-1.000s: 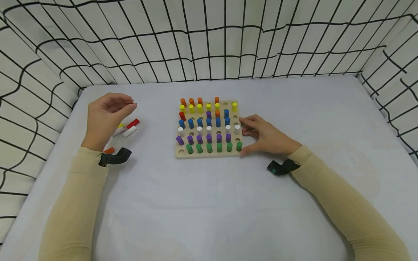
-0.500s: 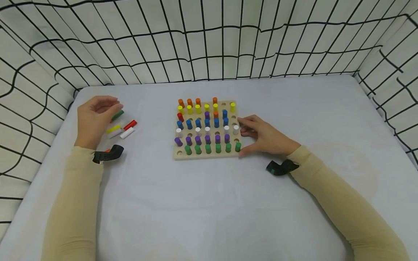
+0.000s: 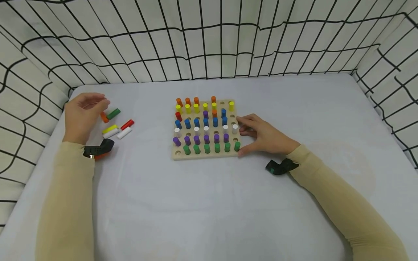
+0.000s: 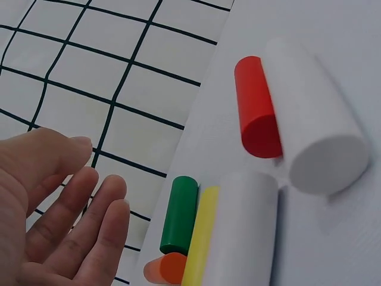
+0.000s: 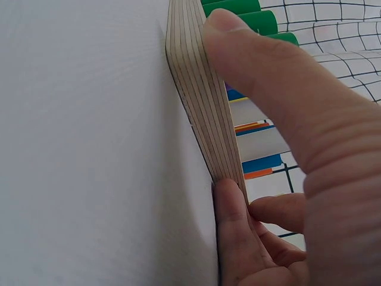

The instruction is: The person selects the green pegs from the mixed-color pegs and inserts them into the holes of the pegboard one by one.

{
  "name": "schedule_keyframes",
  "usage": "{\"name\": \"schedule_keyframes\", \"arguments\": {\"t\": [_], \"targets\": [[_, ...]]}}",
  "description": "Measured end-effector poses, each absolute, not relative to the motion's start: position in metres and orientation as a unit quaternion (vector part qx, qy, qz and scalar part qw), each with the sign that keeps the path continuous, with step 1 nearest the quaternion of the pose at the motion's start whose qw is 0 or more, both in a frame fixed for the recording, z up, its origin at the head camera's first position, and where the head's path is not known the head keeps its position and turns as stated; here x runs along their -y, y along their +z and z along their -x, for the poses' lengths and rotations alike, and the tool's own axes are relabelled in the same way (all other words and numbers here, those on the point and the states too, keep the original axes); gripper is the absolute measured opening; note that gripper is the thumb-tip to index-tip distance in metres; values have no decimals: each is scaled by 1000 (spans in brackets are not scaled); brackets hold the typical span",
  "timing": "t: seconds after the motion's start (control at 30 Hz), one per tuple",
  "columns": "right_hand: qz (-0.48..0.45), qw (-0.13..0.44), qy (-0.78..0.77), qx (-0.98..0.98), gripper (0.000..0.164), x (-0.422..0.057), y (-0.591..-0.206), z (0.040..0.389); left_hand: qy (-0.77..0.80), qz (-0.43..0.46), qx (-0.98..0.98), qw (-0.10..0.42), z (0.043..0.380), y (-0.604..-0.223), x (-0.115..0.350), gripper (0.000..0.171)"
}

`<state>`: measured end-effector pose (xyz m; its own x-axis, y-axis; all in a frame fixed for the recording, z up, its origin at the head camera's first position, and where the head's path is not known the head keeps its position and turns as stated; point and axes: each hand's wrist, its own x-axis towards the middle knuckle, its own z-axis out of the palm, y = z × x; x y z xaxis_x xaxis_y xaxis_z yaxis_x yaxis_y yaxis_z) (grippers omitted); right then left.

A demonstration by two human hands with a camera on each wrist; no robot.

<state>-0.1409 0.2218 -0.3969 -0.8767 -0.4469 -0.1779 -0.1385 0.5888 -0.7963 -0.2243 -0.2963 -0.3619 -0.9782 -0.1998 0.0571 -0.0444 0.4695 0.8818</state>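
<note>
My left hand point(image 3: 81, 117) hovers over the table's left side, its fingers loosely bent and nothing between thumb and fingertips. Just right of it lie a green peg point(image 3: 114, 114) and an orange peg point(image 3: 104, 116). Nearer to me are a yellow peg point(image 3: 110, 128), two white pegs point(image 3: 125, 132) and a red peg point(image 3: 127, 124). A wooden pegboard point(image 3: 209, 156) stands mid-table, with rows of coloured pegs upright in it and several bare holes. Against its right edge rests my right hand point(image 3: 264, 136); in the right wrist view, the thumb point(image 5: 223, 24) touches the layered side.
Another orange peg point(image 3: 102, 156) lies partly hidden under the left wrist camera point(image 3: 99, 148). Black wire grid panels point(image 3: 222, 40) border the white table point(image 3: 209, 203) at the back and both sides. One purple peg point(image 3: 176, 141) leans in the board.
My left hand has moved left, uncovering the green, orange and yellow pegs. My right hand stays at the board's edge. The head view has shifted slightly.
</note>
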Motion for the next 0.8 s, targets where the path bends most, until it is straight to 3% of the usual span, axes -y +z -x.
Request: {"name": "schedule_keyframes", "arguments": {"t": [0.27, 0.8], "targets": [[170, 187, -415, -874, 118, -222, -397, 141, -496, -77, 859, 96, 227, -370, 295, 28], [170, 189, -420, -871, 117, -221, -395, 141, -447, -18, 891, 73, 226, -378, 297, 29]]}}
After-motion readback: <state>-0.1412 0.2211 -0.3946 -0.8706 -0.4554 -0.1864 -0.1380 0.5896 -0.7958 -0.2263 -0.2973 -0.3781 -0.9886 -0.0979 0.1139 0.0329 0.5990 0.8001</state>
